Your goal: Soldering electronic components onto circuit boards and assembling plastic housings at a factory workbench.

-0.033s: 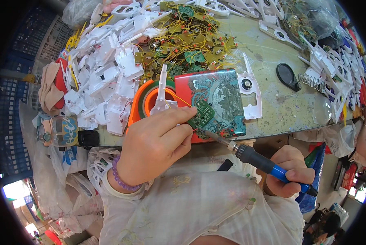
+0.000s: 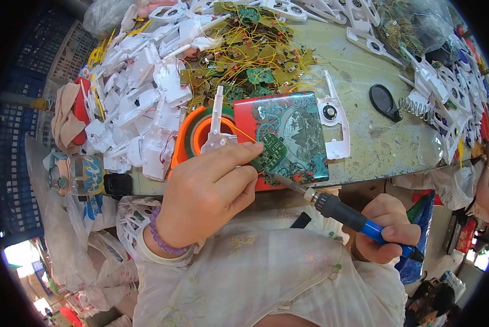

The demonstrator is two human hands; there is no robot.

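Observation:
Between the fingertips of my left hand [image 2: 214, 180] is a small green circuit board [image 2: 273, 153], held over a red and dark-green patterned box [image 2: 293, 117]. A thin yellow wire runs along the board's upper left side. My right hand [image 2: 389, 229] grips the blue and black handle of a soldering iron [image 2: 342, 211]. The iron points up and left, its tip at the board's lower edge; whether it touches cannot be made out. Behind my left hand, a white plastic housing part [image 2: 217, 122] stands near an orange tape dispenser [image 2: 183, 143].
White plastic housings [image 2: 138, 103] are heaped on the left. Wired circuit boards [image 2: 250, 52] pile up at the back. Right of the box lie a white housing with a round black part [image 2: 334, 122], a black oval piece [image 2: 383, 102] and a coiled metal spring [image 2: 416, 106]. A bottle [image 2: 83, 174] stands at left.

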